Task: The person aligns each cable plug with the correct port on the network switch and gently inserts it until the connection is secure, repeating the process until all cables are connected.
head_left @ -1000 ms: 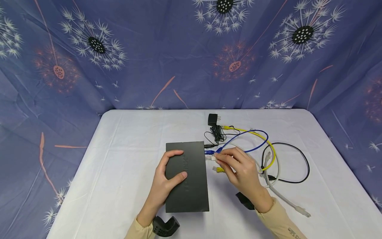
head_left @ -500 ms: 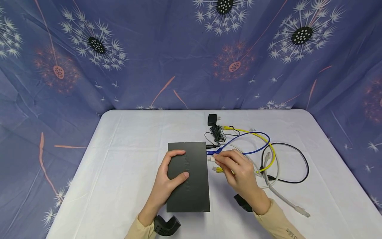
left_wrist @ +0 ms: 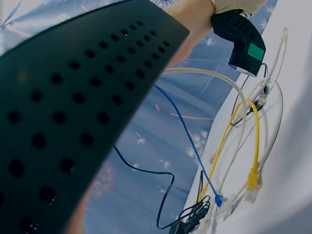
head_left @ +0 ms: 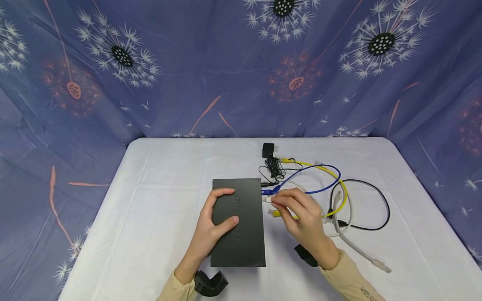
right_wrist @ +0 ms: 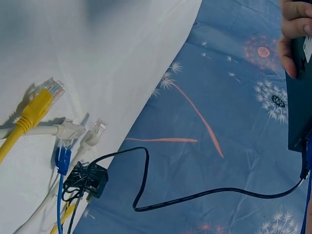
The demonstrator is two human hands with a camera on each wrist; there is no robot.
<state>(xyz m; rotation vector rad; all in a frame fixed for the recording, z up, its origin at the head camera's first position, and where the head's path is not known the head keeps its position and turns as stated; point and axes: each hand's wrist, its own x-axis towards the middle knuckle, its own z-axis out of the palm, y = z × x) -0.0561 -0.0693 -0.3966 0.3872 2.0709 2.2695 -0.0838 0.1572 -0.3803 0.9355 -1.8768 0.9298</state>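
Observation:
My left hand [head_left: 207, 228] grips a flat black network switch [head_left: 241, 246], its thumb on the top face and fingers over the far left part. In the left wrist view the switch's vented side [left_wrist: 92, 78] fills the left. My right hand [head_left: 306, 215] pinches a white network cable's plug [head_left: 266, 200] right at the switch's right edge; the fingertips hide part of it. Just beyond, a blue cable's plug [head_left: 268, 192] sits at the same edge, and above it the black power lead [right_wrist: 224, 191] runs into the switch.
A black power adapter [head_left: 268, 150] with bundled cord lies at the back. Right of the switch, a yellow cable [head_left: 344, 196], a black cable [head_left: 388, 205] and a grey cable [head_left: 361, 252] lie tangled on the white table [head_left: 150, 217]. A patterned curtain [head_left: 211, 62] hangs behind.
The switch and my left hand have shifted slightly to the right. My right forearm has moved a little left, its fingers still pinching the white plug at the switch's edge.

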